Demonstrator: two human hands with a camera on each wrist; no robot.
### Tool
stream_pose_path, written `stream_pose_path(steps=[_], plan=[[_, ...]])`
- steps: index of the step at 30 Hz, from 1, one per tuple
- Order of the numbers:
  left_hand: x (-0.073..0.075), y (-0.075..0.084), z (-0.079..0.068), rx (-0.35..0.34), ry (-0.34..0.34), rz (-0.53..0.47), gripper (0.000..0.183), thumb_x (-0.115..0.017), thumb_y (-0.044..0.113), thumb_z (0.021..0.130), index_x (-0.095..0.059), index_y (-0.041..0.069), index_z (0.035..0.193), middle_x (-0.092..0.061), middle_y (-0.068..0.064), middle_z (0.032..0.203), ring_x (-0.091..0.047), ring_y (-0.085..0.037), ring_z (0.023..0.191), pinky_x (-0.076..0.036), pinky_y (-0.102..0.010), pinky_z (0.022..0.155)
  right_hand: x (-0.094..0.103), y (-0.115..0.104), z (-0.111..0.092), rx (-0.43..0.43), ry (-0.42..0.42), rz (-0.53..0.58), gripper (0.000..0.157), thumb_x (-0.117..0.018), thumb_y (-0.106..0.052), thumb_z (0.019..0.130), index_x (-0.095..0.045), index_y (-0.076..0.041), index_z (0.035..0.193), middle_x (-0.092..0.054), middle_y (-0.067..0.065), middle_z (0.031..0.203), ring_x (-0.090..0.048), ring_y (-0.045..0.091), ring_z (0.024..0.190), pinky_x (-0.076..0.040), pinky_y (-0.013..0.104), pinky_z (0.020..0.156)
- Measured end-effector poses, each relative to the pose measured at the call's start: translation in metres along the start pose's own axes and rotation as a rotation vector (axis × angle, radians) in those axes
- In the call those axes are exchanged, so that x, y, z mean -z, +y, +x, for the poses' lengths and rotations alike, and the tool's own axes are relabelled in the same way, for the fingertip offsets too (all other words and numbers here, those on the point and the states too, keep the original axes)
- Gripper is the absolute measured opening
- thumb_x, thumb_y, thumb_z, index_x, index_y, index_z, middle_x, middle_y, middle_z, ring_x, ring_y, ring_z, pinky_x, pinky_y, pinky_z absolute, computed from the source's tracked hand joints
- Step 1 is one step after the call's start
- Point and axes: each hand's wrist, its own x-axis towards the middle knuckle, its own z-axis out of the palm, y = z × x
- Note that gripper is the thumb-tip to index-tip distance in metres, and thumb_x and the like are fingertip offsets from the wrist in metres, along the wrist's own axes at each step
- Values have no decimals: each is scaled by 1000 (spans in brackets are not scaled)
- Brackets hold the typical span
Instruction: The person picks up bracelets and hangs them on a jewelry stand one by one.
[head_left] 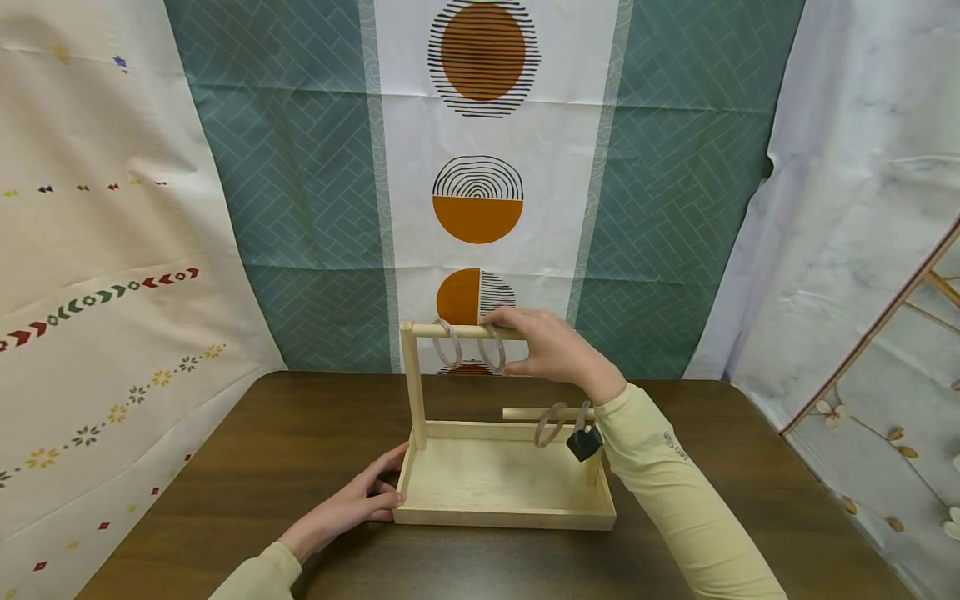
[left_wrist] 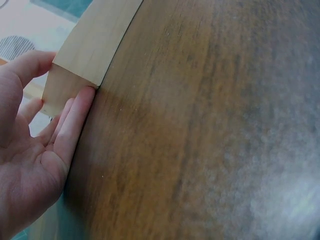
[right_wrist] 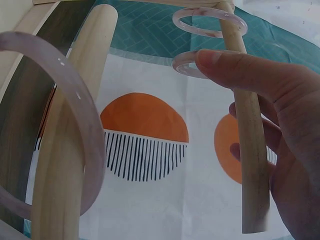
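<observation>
A pale wooden stand has a shallow tray (head_left: 502, 518), a left post (head_left: 414, 392) and an upper rod (head_left: 427, 331). Two pinkish translucent bangles hang on this rod: the outer bangle (right_wrist: 186, 65) is pinched by my right hand (head_left: 555, 346), the inner bangle (right_wrist: 200, 15) sits nearer the post. In the right wrist view, my fingers reach behind the rod, whose free end points at me. My left hand (head_left: 360, 496) rests against the tray's left wall (left_wrist: 67, 90), thumb at the front corner, fingers fairly straight along the side.
A lower rod (head_left: 525, 413) lies behind the tray's right part, with another bangle (head_left: 550, 425) around it and one more partly behind the black wrist camera (head_left: 584, 443). The brown table (head_left: 322, 433) ends at a hanging cloth (head_left: 300, 208); patterned cloths flank both sides.
</observation>
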Motion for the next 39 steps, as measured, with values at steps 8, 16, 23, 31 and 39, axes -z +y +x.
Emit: stream_pose_path(steps=[8,16,23,31,39], plan=[[0,-1,1,11,6,0,80,-61,22,98,-11,23,160,-20,-27,154,-48,-22,110,-57,-34,87,0,-1,1,7,12,-22,67,-89,-19,73,-59,-16,132,-68,2,123,-65,19,109,-52,40,97],[-1,-2,1,25,12,7,80,-62,23,97,-11,24,160,-20,-26,154,-50,-22,110,-57,-32,86,0,-1,0,0,19,-46,70,-89,-23,72,-59,-17,134,-68,2,123,-66,19,108,-53,41,95],[-2,0,1,10,0,-3,80,-61,22,97,-11,26,160,-20,-25,154,-50,-23,111,-56,-32,87,0,-2,-2,-13,14,-41,72,-88,-23,73,-57,-18,138,-68,2,127,-65,21,112,-53,42,96],[-1,0,-2,4,-6,-7,79,-60,22,98,-11,26,160,-20,-25,154,-51,-22,111,-56,-34,89,-1,-2,-2,-21,3,-22,73,-88,-20,75,-55,-17,140,-67,2,128,-64,21,114,-52,43,97],[-1,0,-1,0,-8,-4,79,-60,22,98,-11,29,160,-21,-23,153,-51,-22,110,-55,-34,89,-2,-3,-4,-36,0,-11,74,-87,-20,75,-53,-18,141,-66,1,128,-64,22,115,-52,45,97]])
